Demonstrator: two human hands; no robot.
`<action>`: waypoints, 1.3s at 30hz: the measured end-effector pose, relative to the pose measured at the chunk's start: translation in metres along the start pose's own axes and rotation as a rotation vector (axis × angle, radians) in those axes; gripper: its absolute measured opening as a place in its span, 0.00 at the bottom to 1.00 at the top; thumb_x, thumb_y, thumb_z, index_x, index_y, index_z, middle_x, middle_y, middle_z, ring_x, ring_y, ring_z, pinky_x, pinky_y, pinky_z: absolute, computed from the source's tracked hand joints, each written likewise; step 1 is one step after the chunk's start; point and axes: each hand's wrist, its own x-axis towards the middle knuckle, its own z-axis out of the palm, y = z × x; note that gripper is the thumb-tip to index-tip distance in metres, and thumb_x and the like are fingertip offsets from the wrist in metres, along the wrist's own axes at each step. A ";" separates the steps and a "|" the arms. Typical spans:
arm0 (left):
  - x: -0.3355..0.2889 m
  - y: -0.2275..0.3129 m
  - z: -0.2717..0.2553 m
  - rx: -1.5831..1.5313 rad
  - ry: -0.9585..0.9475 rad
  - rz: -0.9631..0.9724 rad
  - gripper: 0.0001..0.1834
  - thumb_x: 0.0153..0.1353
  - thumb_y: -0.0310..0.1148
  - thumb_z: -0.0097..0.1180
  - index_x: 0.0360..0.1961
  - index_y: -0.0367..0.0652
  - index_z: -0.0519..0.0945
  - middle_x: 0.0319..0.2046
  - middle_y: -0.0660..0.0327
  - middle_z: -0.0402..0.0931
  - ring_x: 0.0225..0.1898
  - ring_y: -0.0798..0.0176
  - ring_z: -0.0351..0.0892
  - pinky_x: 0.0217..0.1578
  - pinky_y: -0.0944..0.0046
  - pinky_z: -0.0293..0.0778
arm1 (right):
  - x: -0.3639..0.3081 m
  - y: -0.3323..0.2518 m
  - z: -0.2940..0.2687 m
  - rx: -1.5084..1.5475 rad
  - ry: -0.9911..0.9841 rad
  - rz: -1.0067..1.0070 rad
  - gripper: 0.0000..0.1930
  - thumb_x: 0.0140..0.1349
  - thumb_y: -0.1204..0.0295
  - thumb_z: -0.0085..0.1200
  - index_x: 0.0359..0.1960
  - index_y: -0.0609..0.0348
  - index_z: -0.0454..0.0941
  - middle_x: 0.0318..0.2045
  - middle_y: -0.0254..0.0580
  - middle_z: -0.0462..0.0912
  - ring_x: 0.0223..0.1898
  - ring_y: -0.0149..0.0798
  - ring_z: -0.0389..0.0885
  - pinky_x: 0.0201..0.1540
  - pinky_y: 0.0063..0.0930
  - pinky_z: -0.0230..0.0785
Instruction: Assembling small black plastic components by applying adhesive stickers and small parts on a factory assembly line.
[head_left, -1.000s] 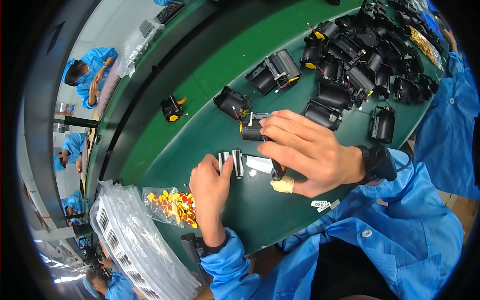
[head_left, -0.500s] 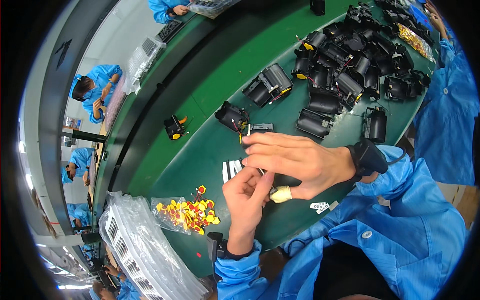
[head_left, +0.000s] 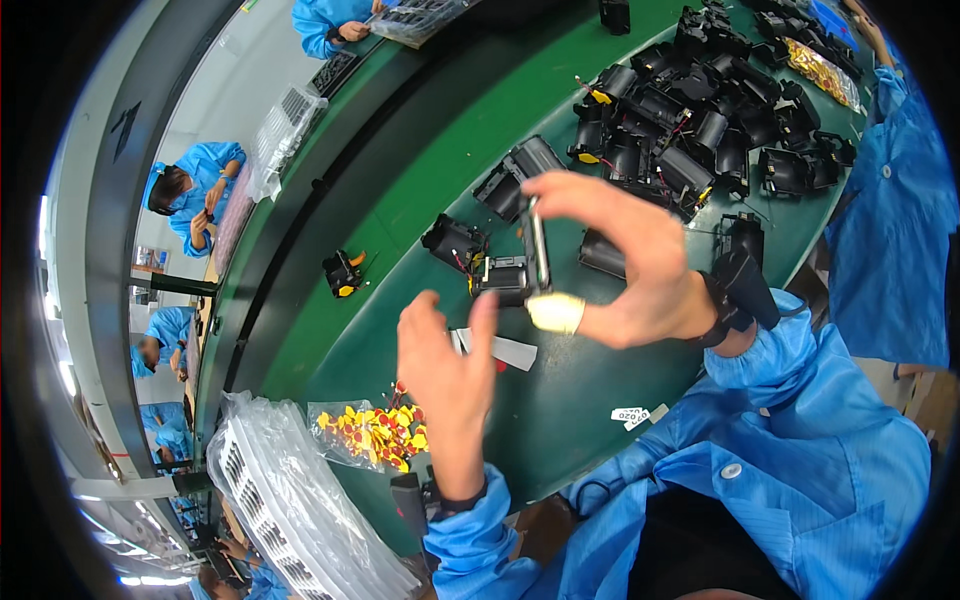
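My right hand [head_left: 645, 270] grips a slim black part with a pale strip along its side [head_left: 537, 250], held upright between index fingertip and thumb. A yellow finger cot [head_left: 556, 312] covers that thumb. My left hand [head_left: 447, 365] is raised with thumb and fingers apart, somewhat blurred, and holds nothing. Behind it and to its right lie white strips [head_left: 512, 351] on the green table. Two black plastic housings with wires, a left one [head_left: 455, 242] and a nearer one [head_left: 503, 279], sit beyond my hands. Another housing [head_left: 602, 252] is partly hidden by my right hand.
A heap of black housings [head_left: 700, 125] covers the far right. Yellow and red pieces [head_left: 380, 436] lie near my left wrist, beside plastic-wrapped trays [head_left: 290, 500]. One wired part [head_left: 343, 274] rests on the lighter green strip. White labels [head_left: 630, 415] lie near my right sleeve. Co-workers sit around.
My hands were together over the white strips and have parted. The right moved up and away with the slim black part; the left moved left and opened.
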 end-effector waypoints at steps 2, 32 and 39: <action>0.010 0.012 0.012 0.264 -0.135 -0.001 0.36 0.51 0.55 0.70 0.44 0.32 0.72 0.40 0.44 0.76 0.42 0.41 0.77 0.39 0.45 0.75 | 0.000 0.004 -0.002 0.032 0.080 0.067 0.33 0.45 0.71 0.75 0.52 0.72 0.74 0.49 0.58 0.81 0.56 0.50 0.81 0.57 0.36 0.73; -0.043 0.062 0.023 -0.731 0.338 -0.299 0.13 0.67 0.17 0.49 0.50 0.25 0.76 0.39 0.51 0.82 0.38 0.59 0.84 0.40 0.64 0.79 | 0.001 -0.007 0.020 1.059 -0.037 0.818 0.27 0.49 0.76 0.71 0.51 0.66 0.72 0.46 0.47 0.82 0.42 0.34 0.85 0.45 0.25 0.77; -0.040 0.047 0.011 -1.109 -0.089 -0.099 0.38 0.55 0.17 0.52 0.69 0.25 0.59 0.57 0.43 0.73 0.54 0.52 0.78 0.57 0.56 0.73 | 0.005 -0.006 0.027 0.658 0.100 0.561 0.31 0.48 0.76 0.72 0.54 0.67 0.70 0.51 0.50 0.80 0.50 0.40 0.83 0.56 0.34 0.75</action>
